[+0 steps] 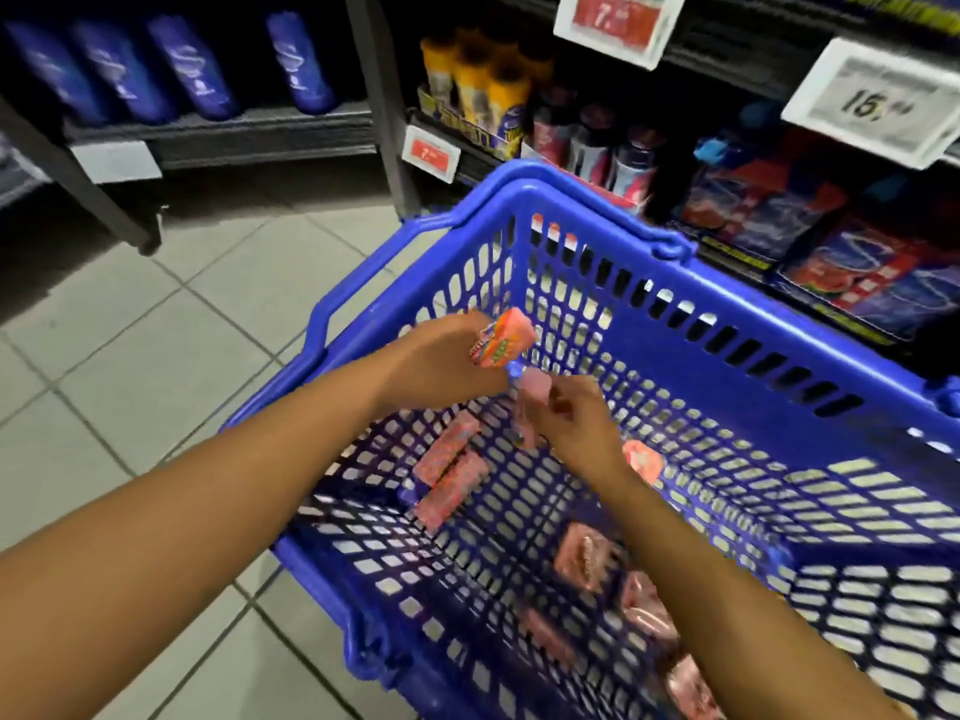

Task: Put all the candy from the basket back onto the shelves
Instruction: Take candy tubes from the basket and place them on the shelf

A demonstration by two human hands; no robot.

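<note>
**Blue basket, both hands gathering candy**

Blue plastic mesh makes up the basket (675, 324), which sits low over a tiled floor (156, 330) in front of dark shelves (260, 132). Both hands are inside it. The left hand (441, 366) has its fingers curled round an orange-pink pack (503, 339), held up near the far wall of the basket. Just beside it, the right hand (576, 423) pinches a paler pink pack (535, 387); the two packs look close to touching, though blur makes that hard to settle.

More candy lies loose on the basket floor: two pink bars (449, 475) side by side under the left wrist, a round pink piece (644, 462) partly behind the right forearm, and several pink packs (613, 584) nearer the camera, smeared by motion.

The step in hand looks like collection: picking packs out of the basket, perhaps stacking them in the left hand, before any go back. The task seems early or midway, since plenty of candy is left.

Next the packs need carrying up and over the rim to the matching spot. The shelves at right hold red-and-blue packets (779, 210) and bottles (483, 85) under price tags (872, 101); I cannot tell from here which slot suits these packs.
</note>
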